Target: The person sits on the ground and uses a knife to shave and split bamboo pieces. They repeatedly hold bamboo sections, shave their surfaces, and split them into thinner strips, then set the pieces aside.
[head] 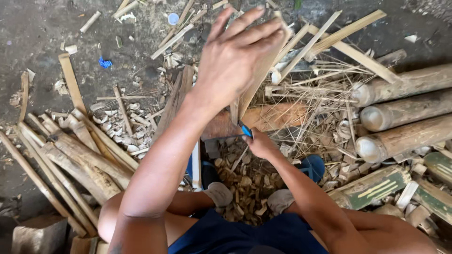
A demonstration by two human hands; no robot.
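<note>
Both hands work over a littered dirt floor (33,28) in the head view. Raised high in the frame, the left hand (235,56) has its fingers (256,33) stretched flat against the upper part of a long, pale, flat bamboo slat (256,80), steadying it on end and slightly tilted; the hand presses against the slat rather than wrapping around it. Lower down and near the middle of the frame, the right hand (259,143) is clenched around a tool with a blue handle (246,130), held right at the foot of the slat. The blade is hidden, so whether it has entered the bamboo cannot be told. The slat thus runs between the two hands, its top under the left palm and its base just above the right fist, resting near a reddish-brown wooden block (273,117).

Below the hands lies a heap of small tan bamboo chips (240,183), between the person's feet in blue sandals (314,165). To the right, three thick round bamboo poles (405,110) lie side by side. To the left, rough split bamboo strips (80,160) lie in a loose fan. Thin fibres and slivers are scattered around the block.
</note>
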